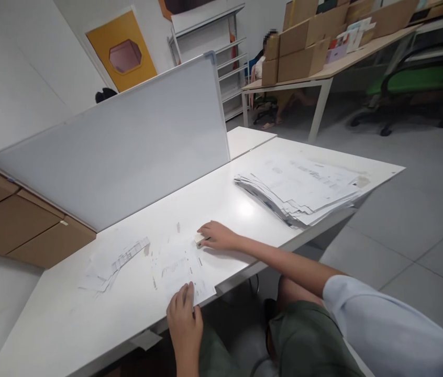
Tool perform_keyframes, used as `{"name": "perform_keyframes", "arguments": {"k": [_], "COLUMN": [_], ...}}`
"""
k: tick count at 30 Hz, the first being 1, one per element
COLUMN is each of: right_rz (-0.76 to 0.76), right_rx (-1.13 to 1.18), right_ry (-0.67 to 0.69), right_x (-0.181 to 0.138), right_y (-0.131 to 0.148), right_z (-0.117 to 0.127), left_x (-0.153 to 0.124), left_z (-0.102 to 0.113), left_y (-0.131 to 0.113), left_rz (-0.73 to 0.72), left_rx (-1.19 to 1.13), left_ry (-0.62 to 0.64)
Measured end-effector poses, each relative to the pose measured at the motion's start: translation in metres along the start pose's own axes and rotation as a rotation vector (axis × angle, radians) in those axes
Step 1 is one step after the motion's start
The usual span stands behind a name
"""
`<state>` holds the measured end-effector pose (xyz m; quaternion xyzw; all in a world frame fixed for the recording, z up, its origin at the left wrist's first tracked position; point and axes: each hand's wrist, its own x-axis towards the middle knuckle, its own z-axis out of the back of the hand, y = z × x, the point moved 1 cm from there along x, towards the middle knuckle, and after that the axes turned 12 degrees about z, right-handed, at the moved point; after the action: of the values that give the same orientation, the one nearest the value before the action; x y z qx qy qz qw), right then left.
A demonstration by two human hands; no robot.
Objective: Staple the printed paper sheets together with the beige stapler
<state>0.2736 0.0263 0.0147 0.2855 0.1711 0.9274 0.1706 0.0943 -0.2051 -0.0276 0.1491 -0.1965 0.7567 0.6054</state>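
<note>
A printed paper sheet (178,267) lies flat on the white table (68,319) near its front edge. My left hand (184,319) rests on the sheet's near corner, fingers bent over the table edge, pinning the paper. My right hand (217,235) reaches to the sheet's far right corner, fingers curled on a small pale object (199,239), which I cannot name. A small heap of printed sheets (113,262) lies to the left of the paper.
A thick fanned stack of papers (303,191) sits at the table's right end. A grey partition board (127,146) stands along the back. Cardboard boxes (17,220) lie at left. Behind, another table (339,65) carries boxes, with a seated person (263,63) and a green chair (410,84).
</note>
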Motion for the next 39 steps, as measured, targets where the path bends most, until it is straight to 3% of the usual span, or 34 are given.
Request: {"name": "perform_keyframes", "arguments": {"k": [4, 14, 24, 32, 39], "right_rz": [-0.054, -0.161, -0.044, -0.068, -0.150], "right_rx": [-0.082, -0.115, -0.068, -0.057, 0.056], "right_ry": [-0.072, -0.144, -0.165, -0.242, -0.402], "right_x": [0.005, -0.002, -0.003, -0.003, -0.004], "right_y": [0.007, 0.005, 0.002, -0.001, -0.011], "right_z": [-0.022, -0.019, -0.021, -0.022, -0.019], "left_x": [-0.003, -0.017, -0.015, -0.017, -0.020], "left_z": [-0.008, -0.029, -0.030, -0.022, -0.022], "left_y": [-0.004, -0.010, -0.032, -0.042, -0.044], "left_rz": [-0.056, 0.155, 0.058, 0.033, 0.027], "left_rx": [-0.052, -0.249, -0.211, -0.154, -0.155], "left_ry": [0.000, -0.047, -0.026, 0.028, 0.023]}}
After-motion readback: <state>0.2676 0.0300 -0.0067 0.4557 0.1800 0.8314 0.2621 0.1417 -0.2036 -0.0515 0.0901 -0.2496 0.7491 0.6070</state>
